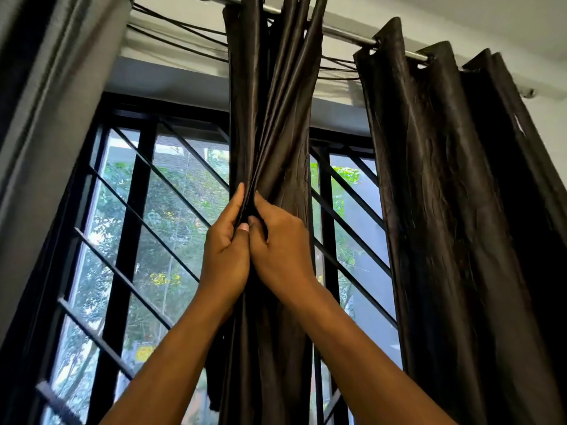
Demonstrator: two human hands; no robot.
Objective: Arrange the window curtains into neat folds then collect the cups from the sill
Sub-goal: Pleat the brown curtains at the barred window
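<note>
I had my left hand (225,250) and right hand (280,250) raised together, fingers pinched on the gathered pleats of the dark middle curtain (270,124) under the rod (343,31), bunching them into folds; no cups or sill showed.

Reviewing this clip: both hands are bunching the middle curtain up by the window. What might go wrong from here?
1. The left hand and right hand pinch the middle curtain together; a downward tug could strain the curtain rod it hangs from.
2. Loose cords run behind the top of the curtain and could snag the folds.
3. The right curtain hangs spread and creased, so it may be left unfolded.
</note>
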